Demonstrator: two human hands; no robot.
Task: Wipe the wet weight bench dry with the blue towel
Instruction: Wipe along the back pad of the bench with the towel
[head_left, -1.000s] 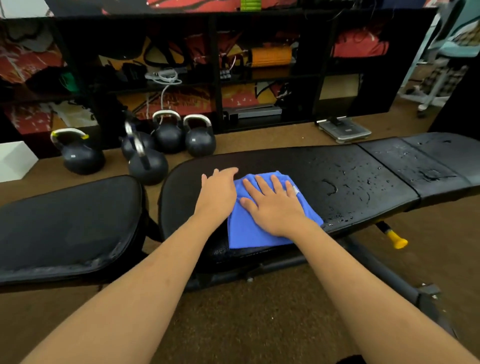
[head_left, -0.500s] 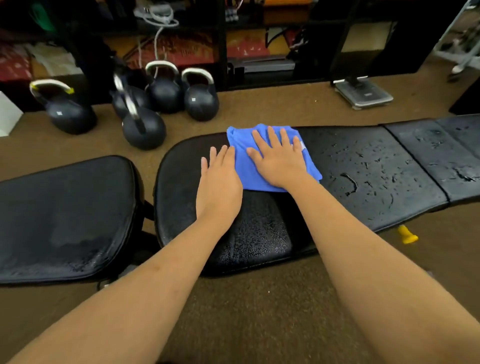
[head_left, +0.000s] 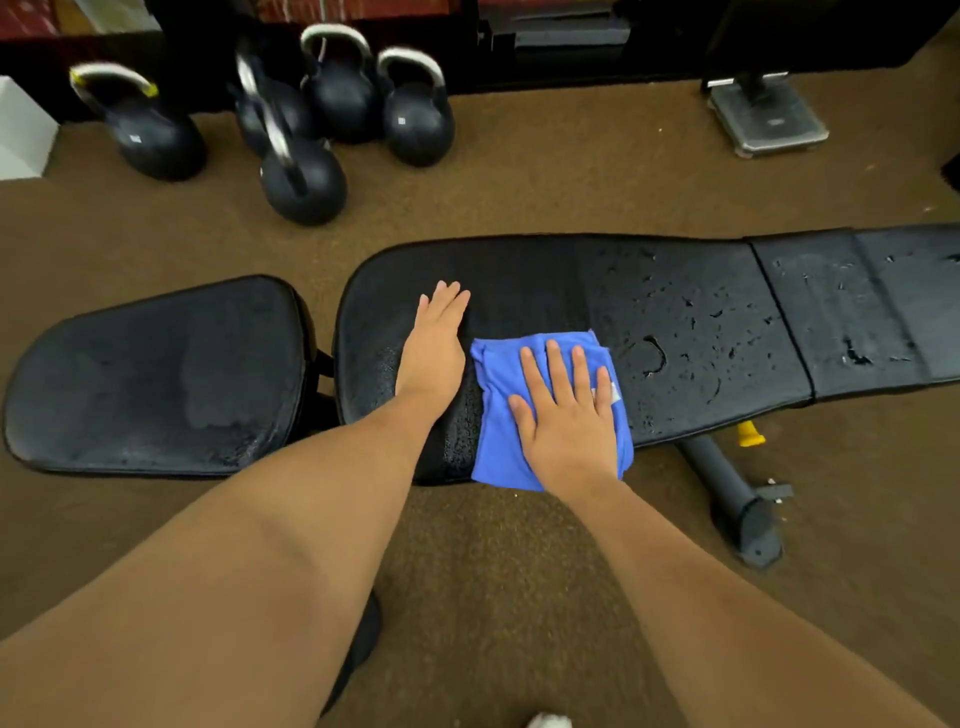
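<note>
Blue towel (head_left: 496, 441) lies half hidden under flat right hand (head_left: 569, 426); flat left hand (head_left: 434, 353) presses bench (head_left: 701, 312).

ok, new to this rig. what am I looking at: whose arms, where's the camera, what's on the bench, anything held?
There is no machine here: these are a person's two bare arms. The single picture comes from a wide-angle camera worn on the person's head, looking forward and down, so the arms enter from the bottom edge. The long black pad is a weight bench, standing on brown carpet. On it lies a blue towel. The right hand lies flat on the towel with straight fingers, pressing it down; nothing is gripped. The left hand rests flat on the bare pad just beside the towel. Water drops show on the pad to the right of the towel. Behind the bench, kettlebells stand on the floor.
</note>
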